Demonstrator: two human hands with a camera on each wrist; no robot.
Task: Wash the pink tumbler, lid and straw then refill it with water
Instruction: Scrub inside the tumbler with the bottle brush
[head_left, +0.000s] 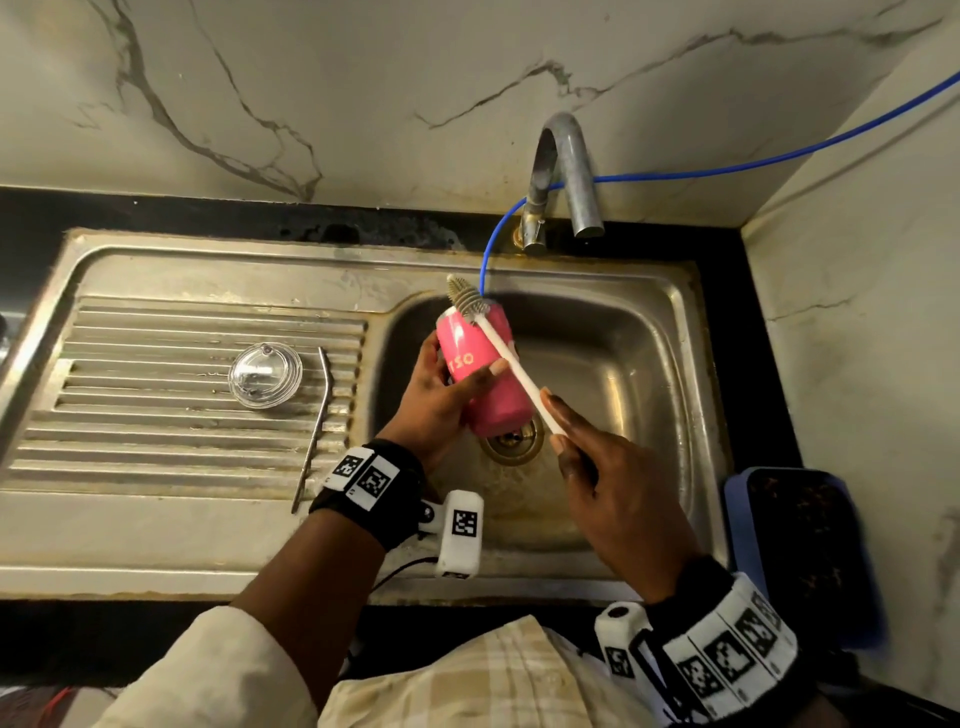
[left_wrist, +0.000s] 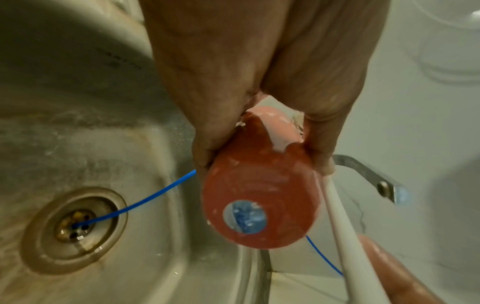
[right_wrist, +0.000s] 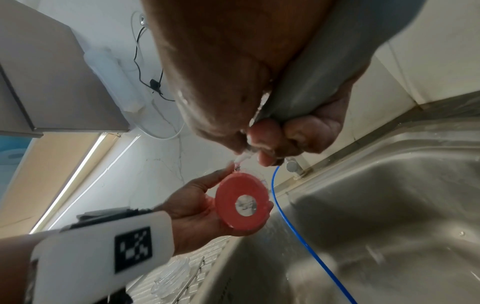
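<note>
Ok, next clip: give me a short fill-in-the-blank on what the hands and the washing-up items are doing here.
1. The left hand grips the pink ____ over the sink.
2. The right hand holds the white handle of a bottle ____, whose bristles lie against the outside of the held item.
3. The clear lid and the metal straw lie on the ribbed ____ beside the basin.
4. A thin ____ tube runs past the tap into the drain.

Missing words: tumbler; brush; drainboard; blue
</note>
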